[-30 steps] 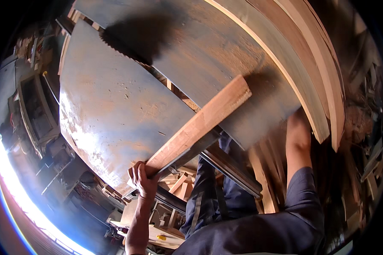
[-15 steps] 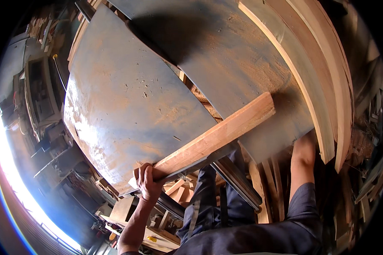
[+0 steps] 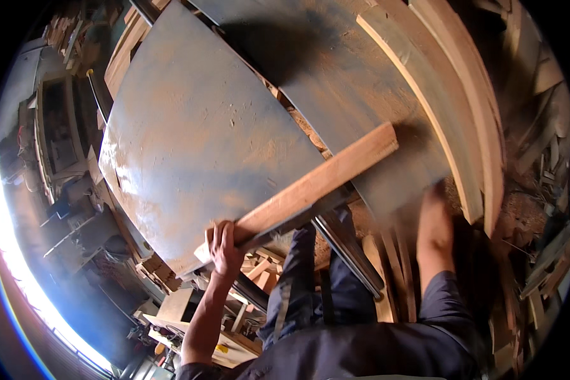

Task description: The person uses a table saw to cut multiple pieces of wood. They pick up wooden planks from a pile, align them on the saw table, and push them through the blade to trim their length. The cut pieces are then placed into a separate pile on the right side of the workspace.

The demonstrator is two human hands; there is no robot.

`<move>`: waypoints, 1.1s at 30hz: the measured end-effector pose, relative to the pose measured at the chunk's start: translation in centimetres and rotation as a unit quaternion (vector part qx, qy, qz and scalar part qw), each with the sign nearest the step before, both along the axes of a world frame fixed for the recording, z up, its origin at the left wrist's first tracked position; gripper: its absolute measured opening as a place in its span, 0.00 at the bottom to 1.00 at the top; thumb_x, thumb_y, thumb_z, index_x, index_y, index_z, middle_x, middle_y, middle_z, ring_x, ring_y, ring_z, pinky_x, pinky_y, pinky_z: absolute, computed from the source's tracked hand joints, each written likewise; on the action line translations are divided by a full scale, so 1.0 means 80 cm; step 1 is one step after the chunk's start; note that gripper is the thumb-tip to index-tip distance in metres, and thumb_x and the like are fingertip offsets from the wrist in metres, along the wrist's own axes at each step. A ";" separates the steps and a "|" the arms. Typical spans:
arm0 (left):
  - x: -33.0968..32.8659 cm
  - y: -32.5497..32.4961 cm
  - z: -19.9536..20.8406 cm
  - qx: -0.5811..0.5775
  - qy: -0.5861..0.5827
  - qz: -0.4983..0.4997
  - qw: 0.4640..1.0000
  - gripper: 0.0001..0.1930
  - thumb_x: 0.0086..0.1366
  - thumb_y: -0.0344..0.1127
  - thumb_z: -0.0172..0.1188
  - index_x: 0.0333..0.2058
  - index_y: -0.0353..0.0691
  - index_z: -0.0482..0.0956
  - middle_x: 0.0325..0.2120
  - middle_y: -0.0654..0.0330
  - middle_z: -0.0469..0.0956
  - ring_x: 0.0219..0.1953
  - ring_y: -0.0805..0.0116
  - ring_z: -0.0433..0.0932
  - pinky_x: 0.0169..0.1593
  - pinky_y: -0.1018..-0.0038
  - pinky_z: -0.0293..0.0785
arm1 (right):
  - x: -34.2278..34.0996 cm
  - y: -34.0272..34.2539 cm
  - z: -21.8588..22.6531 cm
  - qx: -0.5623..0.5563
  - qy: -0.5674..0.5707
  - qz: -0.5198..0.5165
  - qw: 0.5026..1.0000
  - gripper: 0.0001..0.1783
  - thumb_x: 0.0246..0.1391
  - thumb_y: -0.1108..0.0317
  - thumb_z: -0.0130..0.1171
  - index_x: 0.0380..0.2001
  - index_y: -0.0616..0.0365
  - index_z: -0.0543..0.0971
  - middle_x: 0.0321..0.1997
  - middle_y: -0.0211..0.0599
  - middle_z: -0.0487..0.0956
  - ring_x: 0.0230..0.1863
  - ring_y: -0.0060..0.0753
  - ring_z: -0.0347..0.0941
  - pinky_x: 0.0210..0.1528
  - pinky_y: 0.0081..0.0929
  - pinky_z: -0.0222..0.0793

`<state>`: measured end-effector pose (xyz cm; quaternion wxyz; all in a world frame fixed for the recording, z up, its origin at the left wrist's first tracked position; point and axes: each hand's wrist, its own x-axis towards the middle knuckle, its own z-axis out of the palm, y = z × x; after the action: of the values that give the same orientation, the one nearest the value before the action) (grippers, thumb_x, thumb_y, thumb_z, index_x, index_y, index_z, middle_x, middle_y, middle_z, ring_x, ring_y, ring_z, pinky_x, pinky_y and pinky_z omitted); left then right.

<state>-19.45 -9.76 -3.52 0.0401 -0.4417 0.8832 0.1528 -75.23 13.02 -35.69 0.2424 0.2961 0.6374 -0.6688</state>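
Note:
A reddish wooden board point(image 3: 323, 180) lies aslant across the near edge of a grey metal machine table point(image 3: 196, 120), spanning the gap between its two plates. At the board's near left end, my left hand point(image 3: 223, 247) is closed around it, fingers bent over the top. My right arm reaches forward to the table's near right edge, beside long stacked timbers point(image 3: 440, 114). Of my right hand point(image 3: 433, 195) only a blurred, dark part shows near that edge; its fingers are hidden.
Sawdust and chips speckle both plates. Metal rails point(image 3: 351, 256) run from under the table toward my legs. Offcuts point(image 3: 259, 269) lie beneath it, and scrap wood point(image 3: 551, 266) is heaped at the right. A wooden workbench point(image 3: 234, 348) stands at lower left.
The whole view has shifted a little, so table and timbers sit slightly further left. My left hand keeps its grip on the board's end. My right hand stays by the table's edge.

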 end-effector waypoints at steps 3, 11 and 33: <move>0.004 -0.002 -0.007 -0.025 0.020 -0.014 0.999 0.35 0.49 0.45 0.80 0.51 0.34 0.76 0.50 0.48 0.77 0.51 0.42 0.75 0.54 0.52 0.73 | 0.101 0.033 0.020 -0.021 -0.046 -0.015 0.999 0.10 0.65 0.66 0.61 0.34 0.61 0.78 0.24 0.25 0.71 0.22 0.25 0.64 0.26 0.33 0.64; -0.006 -0.006 0.002 -0.071 0.077 -0.019 0.994 0.32 0.53 0.51 0.77 0.49 0.36 0.78 0.48 0.52 0.78 0.51 0.48 0.75 0.56 0.56 0.73 | 0.339 0.117 0.293 0.126 0.099 0.289 0.944 0.10 0.67 0.66 0.62 0.46 0.59 0.82 0.36 0.32 0.83 0.32 0.25 0.79 0.35 0.25 0.75; -0.001 -0.083 -0.009 -0.118 0.170 -0.042 0.977 0.25 0.50 0.45 0.75 0.45 0.42 0.81 0.42 0.58 0.82 0.44 0.54 0.78 0.52 0.60 0.73 | 0.489 -0.264 0.441 0.210 0.598 0.724 0.272 0.33 0.63 0.68 0.54 0.68 0.73 0.66 0.75 0.62 0.63 0.77 0.58 0.57 0.79 0.45 0.52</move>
<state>-19.54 -16.38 -4.22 -0.1569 -0.3732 0.9067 0.1182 -36.13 -8.06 -0.43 0.1072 -0.7300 0.6732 -0.0498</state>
